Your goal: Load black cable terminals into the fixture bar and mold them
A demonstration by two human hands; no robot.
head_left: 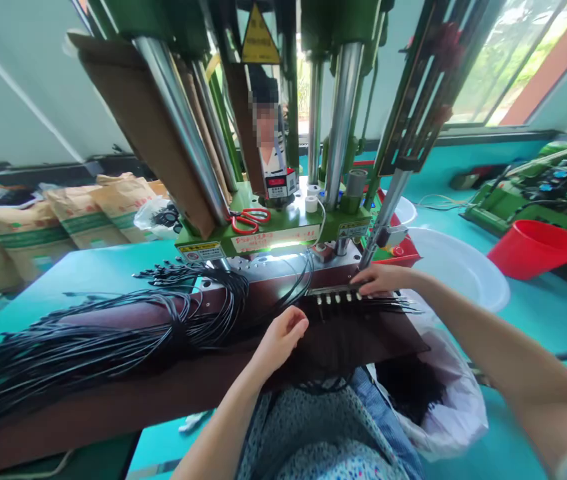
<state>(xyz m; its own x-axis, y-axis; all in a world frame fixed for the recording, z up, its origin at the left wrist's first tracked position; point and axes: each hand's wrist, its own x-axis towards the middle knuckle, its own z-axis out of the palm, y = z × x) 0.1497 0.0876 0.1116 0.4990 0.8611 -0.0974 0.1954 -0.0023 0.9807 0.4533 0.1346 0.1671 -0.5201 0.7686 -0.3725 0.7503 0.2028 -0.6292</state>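
My left hand (282,335) is over the brown work board (313,363), its fingers curled together; what they hold, if anything, is too small to make out. Over at the right end of a metal strip with a row of small white pieces (337,299), my right hand (380,279) touches the strip with its fingertips, and what lies under them is hidden. Thin black cables (393,305) stick out to the right beneath that hand. A large bundle of black cables (173,320) lies along the board to the left.
A green press (203,235) with steel columns stands ahead, red scissors (250,220) on its ledge. To the right are a white sack (463,400), a red bucket (538,248) and a white basin (463,263). A person (269,157) is behind the press.
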